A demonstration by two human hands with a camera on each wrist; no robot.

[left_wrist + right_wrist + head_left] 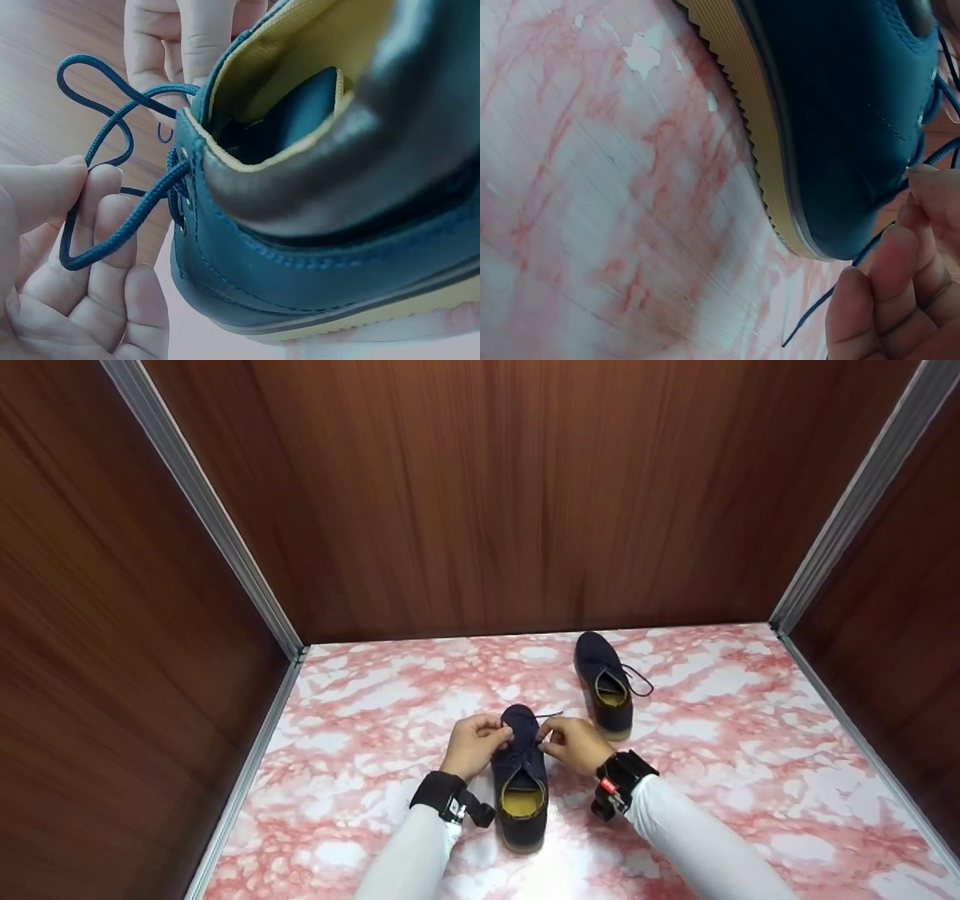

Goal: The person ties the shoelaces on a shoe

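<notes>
A dark navy lace-up shoe (pixel 523 832) with a yellow lining stands upright on the floor, toe pointing away. My left hand (pixel 474 746) is at its left side; in the left wrist view the thumb and forefinger pinch a loop of the blue shoelace (pixel 142 212). On the other side, my right hand (pixel 576 744) has thumb and forefinger pinched on the lace near the eyelets. One loose lace end (pixel 810 311) trails past the right fingers toward the toe. Part of the lacing is hidden behind the hands.
A second matching shoe (pixel 592 656) stands farther back to the right, its lace (pixel 651 686) looping out on the right. Underneath is a red-and-white marbled surface (pixel 360 810). Brown wood-look panels (pixel 480 495) with grey metal edges (pixel 217 517) enclose the back and sides.
</notes>
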